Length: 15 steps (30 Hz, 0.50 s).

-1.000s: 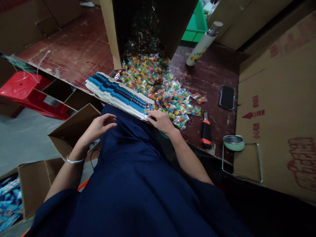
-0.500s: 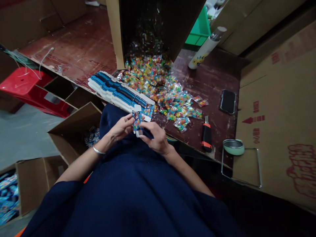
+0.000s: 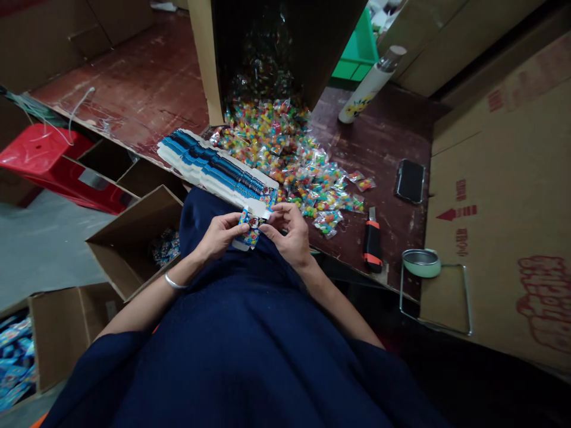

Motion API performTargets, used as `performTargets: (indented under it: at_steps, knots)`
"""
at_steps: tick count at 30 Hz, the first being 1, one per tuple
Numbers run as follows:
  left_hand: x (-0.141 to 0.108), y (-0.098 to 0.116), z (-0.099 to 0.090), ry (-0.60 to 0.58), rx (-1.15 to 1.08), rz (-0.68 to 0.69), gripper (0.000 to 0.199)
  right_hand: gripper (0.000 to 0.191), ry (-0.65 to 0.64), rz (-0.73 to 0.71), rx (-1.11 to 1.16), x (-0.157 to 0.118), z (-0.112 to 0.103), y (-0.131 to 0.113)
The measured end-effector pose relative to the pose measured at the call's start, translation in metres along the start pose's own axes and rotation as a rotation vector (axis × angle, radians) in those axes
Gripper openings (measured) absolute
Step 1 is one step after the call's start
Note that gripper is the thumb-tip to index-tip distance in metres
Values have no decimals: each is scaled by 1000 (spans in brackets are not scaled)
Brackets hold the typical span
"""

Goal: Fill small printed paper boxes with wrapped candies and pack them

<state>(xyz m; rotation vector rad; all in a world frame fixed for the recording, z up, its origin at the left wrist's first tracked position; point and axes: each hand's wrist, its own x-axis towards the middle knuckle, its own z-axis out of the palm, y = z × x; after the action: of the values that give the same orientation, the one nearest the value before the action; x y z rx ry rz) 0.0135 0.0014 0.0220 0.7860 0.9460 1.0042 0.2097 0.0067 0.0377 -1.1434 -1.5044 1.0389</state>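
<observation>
Reference point: the stack of flat cartons (image 3: 214, 166). The small printed box (image 3: 250, 233) is located on the wearer's side of its right end, white flap (image 3: 257, 208) toward it. Left hand (image 3: 220, 235) and right hand (image 3: 292, 235) both pinch the box, neither nearer; long axis unclear. Thin, rectangular card. Beyond the stack: crinkled, transparent packets (image 3: 303, 172) of rounded, multicoloured pieces.

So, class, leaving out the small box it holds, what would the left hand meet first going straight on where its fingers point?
The left hand would probably meet the right hand, which also touches the small box, though depth is unclear.
</observation>
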Motion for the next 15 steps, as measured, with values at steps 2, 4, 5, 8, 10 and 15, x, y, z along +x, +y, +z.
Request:
performTargets:
  at_steps: [2, 4, 5, 8, 10, 15]
  knots:
    - [0, -6, 4, 74, 18, 85, 41, 39, 36, 34, 21, -6, 10, 5]
    - [-2, -11, 8, 136, 40, 179, 42, 30, 56, 65, 19, -10, 19, 10]
    - [-3, -13, 10, 164, 54, 227, 45, 29, 88, 70, 29, -12, 23, 13]
    - [-6, -16, 13, 205, 134, 347, 64, 41, 193, 41, 98, -13, 31, 18]
    - [-7, -16, 12, 171, 201, 379, 66, 43, 210, 1, 106, -13, 33, 21]
    - [-6, -13, 4, -8, 273, 323, 49, 24, 187, -103, -12, -12, 30, 29]
